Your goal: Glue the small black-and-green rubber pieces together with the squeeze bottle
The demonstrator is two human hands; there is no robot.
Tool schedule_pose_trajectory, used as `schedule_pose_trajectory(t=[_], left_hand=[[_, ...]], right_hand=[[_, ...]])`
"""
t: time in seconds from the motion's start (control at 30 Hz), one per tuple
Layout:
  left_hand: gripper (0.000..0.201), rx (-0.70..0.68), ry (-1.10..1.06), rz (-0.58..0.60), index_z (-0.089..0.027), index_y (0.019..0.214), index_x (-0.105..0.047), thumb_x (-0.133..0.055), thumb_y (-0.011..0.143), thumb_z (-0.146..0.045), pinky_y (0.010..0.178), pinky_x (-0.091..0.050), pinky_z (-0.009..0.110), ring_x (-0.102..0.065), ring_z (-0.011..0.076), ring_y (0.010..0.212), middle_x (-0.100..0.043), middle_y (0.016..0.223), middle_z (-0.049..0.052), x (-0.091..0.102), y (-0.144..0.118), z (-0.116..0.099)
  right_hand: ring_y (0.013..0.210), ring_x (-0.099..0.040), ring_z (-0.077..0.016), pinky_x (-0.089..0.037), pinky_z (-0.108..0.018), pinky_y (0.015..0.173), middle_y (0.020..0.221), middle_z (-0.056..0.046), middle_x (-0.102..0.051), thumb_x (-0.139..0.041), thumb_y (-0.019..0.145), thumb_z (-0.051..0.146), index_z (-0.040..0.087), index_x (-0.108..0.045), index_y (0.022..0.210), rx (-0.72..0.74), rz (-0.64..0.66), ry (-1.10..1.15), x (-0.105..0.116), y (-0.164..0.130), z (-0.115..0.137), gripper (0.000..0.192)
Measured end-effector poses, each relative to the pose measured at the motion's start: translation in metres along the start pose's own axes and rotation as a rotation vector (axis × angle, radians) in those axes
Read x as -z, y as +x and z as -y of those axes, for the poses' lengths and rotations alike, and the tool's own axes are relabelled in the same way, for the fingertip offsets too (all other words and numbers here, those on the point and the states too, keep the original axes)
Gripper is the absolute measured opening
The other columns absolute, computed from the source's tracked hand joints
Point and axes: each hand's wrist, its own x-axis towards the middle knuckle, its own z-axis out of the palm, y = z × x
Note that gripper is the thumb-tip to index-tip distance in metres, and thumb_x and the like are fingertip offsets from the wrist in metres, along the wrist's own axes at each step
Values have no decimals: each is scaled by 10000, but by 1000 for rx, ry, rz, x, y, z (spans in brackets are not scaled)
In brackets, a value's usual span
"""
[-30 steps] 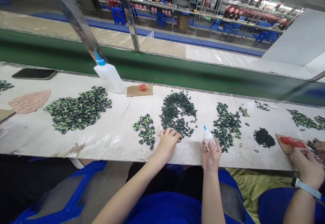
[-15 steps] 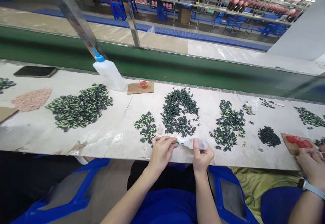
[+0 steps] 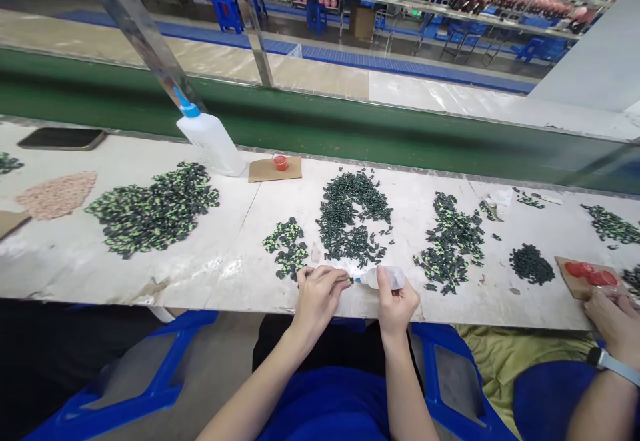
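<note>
My right hand (image 3: 395,304) holds a small clear squeeze bottle (image 3: 387,277) tipped sideways, nozzle pointing left. The nozzle touches a tiny dark piece (image 3: 347,280) pinched in my left hand (image 3: 317,291) near the white bench's front edge (image 3: 225,294). Just beyond my hands lie a pile of dark green pieces (image 3: 353,214) and a smaller pile of green-and-black pieces (image 3: 287,244). Another mixed pile (image 3: 450,241) lies to the right of the bottle.
A big white bottle with a blue nozzle (image 3: 210,141) leans at the back, beside a cardboard square with a red cap (image 3: 280,163). A large green-black pile (image 3: 150,207) and a pink pile (image 3: 55,194) lie left. A co-worker's hand (image 3: 613,321) with a watch works at right.
My right hand tipped the small bottle from upright to sideways and brought its nozzle to the piece. My left hand drew back from the dark pile toward the bench edge.
</note>
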Motion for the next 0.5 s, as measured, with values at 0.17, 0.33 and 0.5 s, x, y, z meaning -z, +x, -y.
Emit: schedule_pose_trajectory(t=[0.17,0.33,0.5], left_hand=[[92,4,10,-26,-236,766,-666,-639,823,-169,836,-317,387,-668,182,801,-760,809,-22,0,1,-2],[98,14,20,-12,-245,771,-674,-623,832,-186,839,-320,395,-663,184,804,-760,817,-23,0,0,-1],[79,28,11,-13,-251,769,-672,-634,828,-214,848,-324,407,-652,198,813,-762,822,-11,0,0,-2]], right_hand=[[431,-488,-125,-394,-239,460,460,-7,-563,-630,764,505,135,-613,571,-2,-27,-2,0,0,0,418],[404,-429,-107,-360,-228,424,406,32,-467,-626,760,496,158,-553,509,-18,8,33,1,2,5,427],[417,-421,-102,-353,-226,429,412,33,-459,-639,746,496,154,-538,502,-42,12,35,0,3,3,432]])
